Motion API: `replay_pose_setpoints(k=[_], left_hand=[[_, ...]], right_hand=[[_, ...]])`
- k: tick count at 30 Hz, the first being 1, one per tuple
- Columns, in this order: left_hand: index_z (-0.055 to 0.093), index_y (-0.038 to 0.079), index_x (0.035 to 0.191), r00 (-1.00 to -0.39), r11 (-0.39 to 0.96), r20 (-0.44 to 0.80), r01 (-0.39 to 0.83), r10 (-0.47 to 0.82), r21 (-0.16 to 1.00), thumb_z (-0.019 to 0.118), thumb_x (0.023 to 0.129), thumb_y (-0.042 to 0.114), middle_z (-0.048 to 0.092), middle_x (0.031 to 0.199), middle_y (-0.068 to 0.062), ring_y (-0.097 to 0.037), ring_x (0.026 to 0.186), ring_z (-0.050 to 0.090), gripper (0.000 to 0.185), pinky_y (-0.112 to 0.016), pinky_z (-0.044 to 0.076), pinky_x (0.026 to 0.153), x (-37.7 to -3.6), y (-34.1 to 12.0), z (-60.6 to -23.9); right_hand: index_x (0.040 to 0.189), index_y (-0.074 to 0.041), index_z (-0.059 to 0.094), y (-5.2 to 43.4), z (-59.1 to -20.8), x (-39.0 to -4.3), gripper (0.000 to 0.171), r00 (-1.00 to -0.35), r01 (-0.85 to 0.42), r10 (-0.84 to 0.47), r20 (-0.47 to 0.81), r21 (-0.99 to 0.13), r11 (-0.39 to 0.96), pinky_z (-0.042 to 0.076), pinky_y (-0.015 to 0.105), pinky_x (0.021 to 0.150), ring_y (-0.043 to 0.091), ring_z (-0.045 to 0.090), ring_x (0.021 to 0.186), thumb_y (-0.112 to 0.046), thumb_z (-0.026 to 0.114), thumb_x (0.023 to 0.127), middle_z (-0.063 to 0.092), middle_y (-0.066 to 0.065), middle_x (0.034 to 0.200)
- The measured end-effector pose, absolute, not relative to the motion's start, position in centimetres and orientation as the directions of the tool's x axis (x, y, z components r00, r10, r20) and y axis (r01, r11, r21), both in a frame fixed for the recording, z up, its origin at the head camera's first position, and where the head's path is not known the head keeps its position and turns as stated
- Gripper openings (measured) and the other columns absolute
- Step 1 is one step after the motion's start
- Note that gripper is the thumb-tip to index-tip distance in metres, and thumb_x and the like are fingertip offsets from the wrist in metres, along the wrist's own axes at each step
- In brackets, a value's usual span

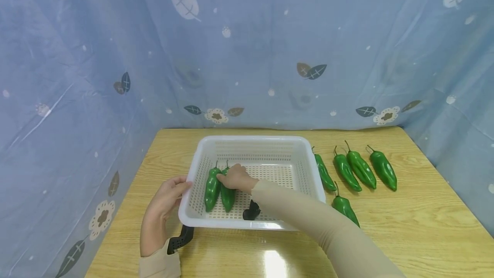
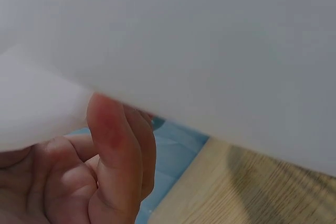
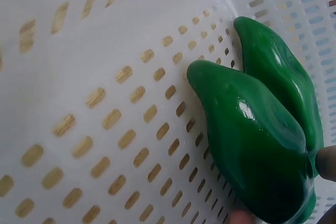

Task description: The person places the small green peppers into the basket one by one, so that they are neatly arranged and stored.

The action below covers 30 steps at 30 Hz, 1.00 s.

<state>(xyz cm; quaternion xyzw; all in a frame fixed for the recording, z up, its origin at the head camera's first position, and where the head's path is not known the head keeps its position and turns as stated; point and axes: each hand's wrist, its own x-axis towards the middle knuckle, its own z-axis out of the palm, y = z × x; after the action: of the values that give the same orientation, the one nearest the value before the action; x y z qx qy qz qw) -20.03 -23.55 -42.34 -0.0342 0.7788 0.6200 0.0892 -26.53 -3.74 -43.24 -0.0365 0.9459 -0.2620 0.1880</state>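
Note:
A white plastic basket (image 1: 252, 224) with slotted walls and floor stands on the table. My left hand (image 1: 164, 200) grips its left rim; in the left wrist view, fingers (image 2: 113, 135) bend up against the white plastic. Two green peppers lie side by side inside, near the left wall. Reaching over the front rim, my right hand (image 1: 237, 178) pinches the stem end of the right-hand green pepper (image 3: 247, 129), with fingertips (image 3: 326, 162) showing at its sides. The other green pepper (image 1: 212, 190) rests just left of it.
To the right of the basket, several green peppers (image 1: 383, 168) lie on the wooden table (image 1: 409, 218); one lies close along the basket's right wall. A blue patterned cloth (image 1: 251, 55) hangs behind and at both sides.

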Motion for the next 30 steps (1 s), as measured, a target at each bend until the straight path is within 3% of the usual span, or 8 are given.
replay_pose_setpoints(k=[5, 8, 13, 24, 30], left_hand=[[0.051, -0.01, 0.122, -0.982, 0.236, -0.181, -0.165, 0.048, 0.958, 0.05, 0.098, 0.018, 0.062, 0.115, -0.026, -0.03, 0.098, 0.067, 0.037, -0.039, 0.057, 0.079, -20.0, -23.5, -42.3], [0.051, -0.01, 0.122, -0.982, 0.242, -0.184, -0.168, 0.044, 0.956, 0.051, 0.098, 0.018, 0.062, 0.115, -0.027, -0.03, 0.098, 0.067, 0.037, -0.039, 0.057, 0.079, -20.0, -23.5, -42.2], [0.051, -0.01, 0.122, -0.981, 0.244, -0.19, -0.175, 0.038, 0.954, 0.051, 0.097, 0.018, 0.061, 0.115, -0.027, -0.03, 0.098, 0.066, 0.037, -0.039, 0.056, 0.08, -20.0, -23.5, -42.2], [0.05, -0.01, 0.123, -0.98, 0.247, -0.194, -0.179, 0.038, 0.952, 0.051, 0.097, 0.018, 0.062, 0.115, -0.026, -0.029, 0.097, 0.067, 0.038, -0.04, 0.056, 0.08, -20.0, -23.4, -42.1], [0.05, -0.01, 0.124, -0.979, 0.25, -0.196, -0.179, 0.047, 0.952, 0.05, 0.098, 0.017, 0.062, 0.114, -0.026, -0.028, 0.097, 0.067, 0.038, -0.041, 0.056, 0.08, -20.0, -23.5, -42.1]], right_hand=[[0.081, -0.001, 0.059, -3.4, -43.4, -26.7, 0.052, -0.928, 0.043, -0.177, -0.329, -0.564, 0.824, 0.054, 0.031, 0.06, 0.019, 0.061, 0.063, -0.051, 0.048, 0.094, 0.057, 0.01, 0.073], [0.072, -0.006, 0.057, -3.3, -43.6, -26.8, 0.05, -0.924, 0.049, -0.185, -0.334, -0.583, 0.811, 0.052, 0.028, 0.057, 0.017, 0.06, 0.059, -0.05, 0.047, 0.094, 0.056, 0.008, 0.069], [0.07, -0.007, 0.059, -3.3, -43.8, -26.9, 0.049, -0.92, 0.05, -0.197, -0.339, -0.6, 0.798, 0.052, 0.026, 0.053, 0.015, 0.06, 0.057, -0.048, 0.047, 0.095, 0.057, 0.008, 0.068], [0.086, 0.0, 0.06, -3.1, -43.7, -27.0, 0.049, -0.918, 0.127, -0.17, -0.358, -0.671, 0.73, 0.052, 0.028, 0.057, 0.018, 0.058, 0.063, -0.047, 0.049, 0.094, 0.055, 0.009, 0.075], [0.079, -0.003, 0.062, -2.6, -43.5, -27.2, 0.048, -0.92, 0.09, -0.196, -0.338, -0.673, 0.734, 0.052, 0.028, 0.055, 0.017, 0.06, 0.06, -0.046, 0.047, 0.095, 0.056, 0.007, 0.067]])
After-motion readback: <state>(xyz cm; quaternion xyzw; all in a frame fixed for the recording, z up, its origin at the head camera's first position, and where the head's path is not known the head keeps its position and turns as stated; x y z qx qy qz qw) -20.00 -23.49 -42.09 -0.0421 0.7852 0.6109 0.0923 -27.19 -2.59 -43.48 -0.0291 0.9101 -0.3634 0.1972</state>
